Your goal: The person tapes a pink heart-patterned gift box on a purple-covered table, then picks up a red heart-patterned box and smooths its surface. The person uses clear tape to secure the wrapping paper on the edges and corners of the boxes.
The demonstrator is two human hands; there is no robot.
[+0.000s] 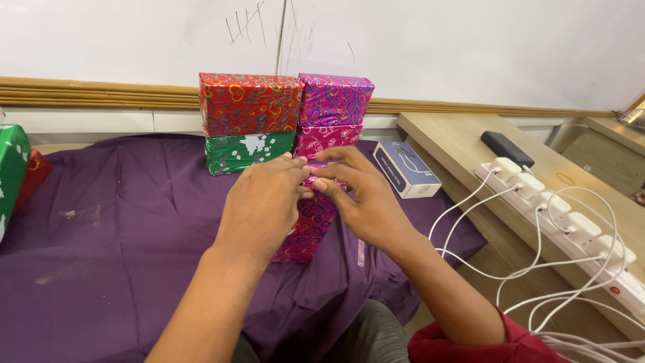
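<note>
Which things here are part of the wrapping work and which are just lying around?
In hand: left hand and right hand on the pink wrapped parcel; stacked wrapped boxes; purple cloth.
Lying about: small blue box, black device, power strip with white chargers.

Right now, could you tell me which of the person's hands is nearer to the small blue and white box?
The right hand. It lies just beside the small blue and white box, toward the left hand, which sits farther off beyond it.

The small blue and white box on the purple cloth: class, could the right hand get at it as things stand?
Probably yes. The small blue and white box lies just beside the right hand, with bare purple cloth between them, though that hand is busy on the pink wrapped box.
</note>
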